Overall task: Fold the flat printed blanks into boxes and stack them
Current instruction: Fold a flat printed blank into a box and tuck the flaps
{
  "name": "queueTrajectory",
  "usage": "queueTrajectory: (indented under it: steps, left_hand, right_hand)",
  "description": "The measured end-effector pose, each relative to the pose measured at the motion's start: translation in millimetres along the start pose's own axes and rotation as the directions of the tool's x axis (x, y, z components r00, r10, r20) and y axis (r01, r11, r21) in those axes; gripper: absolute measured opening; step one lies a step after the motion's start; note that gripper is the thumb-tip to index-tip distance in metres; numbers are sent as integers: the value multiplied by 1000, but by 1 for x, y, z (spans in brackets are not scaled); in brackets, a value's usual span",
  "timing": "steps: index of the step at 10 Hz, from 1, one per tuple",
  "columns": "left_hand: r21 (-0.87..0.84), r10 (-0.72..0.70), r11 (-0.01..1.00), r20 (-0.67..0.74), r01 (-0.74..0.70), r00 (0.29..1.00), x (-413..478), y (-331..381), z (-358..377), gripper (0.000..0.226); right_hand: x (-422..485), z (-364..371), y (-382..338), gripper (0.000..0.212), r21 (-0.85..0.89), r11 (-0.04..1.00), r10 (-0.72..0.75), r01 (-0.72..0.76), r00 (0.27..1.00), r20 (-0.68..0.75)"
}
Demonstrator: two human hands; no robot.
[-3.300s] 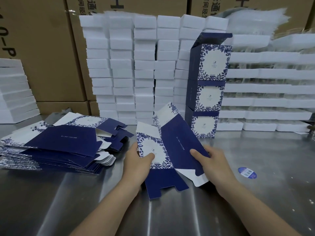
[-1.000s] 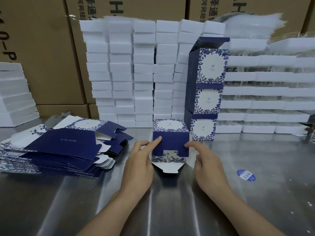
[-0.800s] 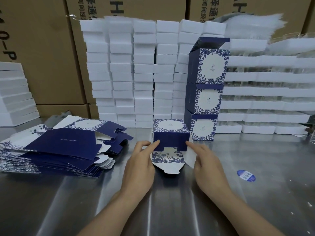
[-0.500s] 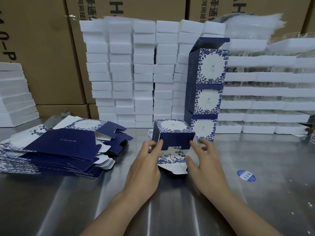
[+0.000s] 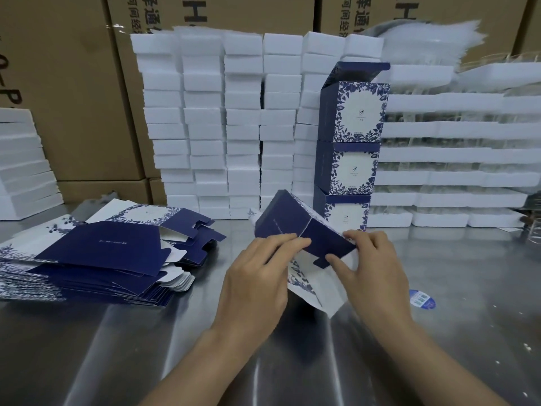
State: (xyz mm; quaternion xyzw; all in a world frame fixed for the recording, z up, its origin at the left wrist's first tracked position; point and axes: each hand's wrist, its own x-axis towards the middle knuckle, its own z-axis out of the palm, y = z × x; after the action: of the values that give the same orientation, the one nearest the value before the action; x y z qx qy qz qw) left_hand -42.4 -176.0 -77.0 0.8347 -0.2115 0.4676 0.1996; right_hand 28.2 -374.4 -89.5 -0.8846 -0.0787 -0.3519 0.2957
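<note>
**Fingers grasping a half-folded box**

Your left hand and right hand pinch its navy flaps, holding it tilted over the counter. To your left lie piled flat blanks; three finished boxes stand stacked just behind.

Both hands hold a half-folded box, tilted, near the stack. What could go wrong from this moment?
1. The half-folded box is tilted in the left hand and right hand, its flaps not yet locked; a tab may crease or miss its slot.
2. The stack of three boxes stands just behind, not quite straight; a bump, or a fourth box set on top, might topple it.
</note>
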Motion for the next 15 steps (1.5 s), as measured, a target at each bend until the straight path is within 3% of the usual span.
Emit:
queueTrajectory:
  steps: [1,2,3,4,5,6,7,8,9,10,11,12,13,14,15]
  left_hand:
    - [-19,102,994,-67,-103,993,4,8,-2,45]
    - [-107,157,980,-102,-168,982,5,16,-4,40]
    - [-186,69,977,-167,-101,984,7,17,-6,38]
    - [-250,-212,957,-249,149,945,10,7,-7,37]
    - [-312,-504,844,-179,437,845,8,-9,-5,50]
    - [-258,-653,736,-26,626,757,3,-20,0,65]
    - [-166,-653,703,235,692,720,-5,-20,8,59]
    - [-67,-507,814,402,576,763,-11,-3,13,59]
    - [-185,-393,845,420,502,818,-10,15,11,50]
    - [-305,-391,779,449,549,804,-11,18,10,59]
    - [-409,-373,729,435,549,819,-12,18,8,64]
    - [-562,-381,563,473,606,794,-12,19,12,63]
    - [-623,-392,442,513,645,764,-9,21,17,49]
    - [-664,-465,369,473,650,748,-9,20,24,48]
    - [-644,-601,297,448,705,662,-4,24,25,60]
  right_hand:
    - [0,-3,1,20,-69,997,42,-40,999,30]
    - [-3,-1,2,20,-102,993,61,-52,994,89]
    - [-4,2,-1,16,46,989,130,-140,975,178]
    - [-3,1,-9,10,271,928,184,-256,947,265]
    - [-3,-3,-17,14,435,840,215,-325,935,283]
    - [-6,-7,-28,10,600,700,271,-389,921,280]
    - [-11,-12,-43,17,726,542,340,-422,901,270]
    - [-20,-11,-57,14,763,423,310,-489,869,386]
    - [-29,-9,-67,14,709,338,196,-619,783,590]
    - [-38,-4,-69,13,704,248,87,-665,740,667]
    - [-42,5,-68,32,706,115,91,-699,715,693]
    - [-40,2,-66,30,662,82,63,-745,667,743]
    - [-37,0,-66,21,648,166,86,-744,665,742]
    - [-40,0,-74,32,648,237,87,-724,680,728]
    - [-39,-5,-80,31,628,269,114,-730,671,732]
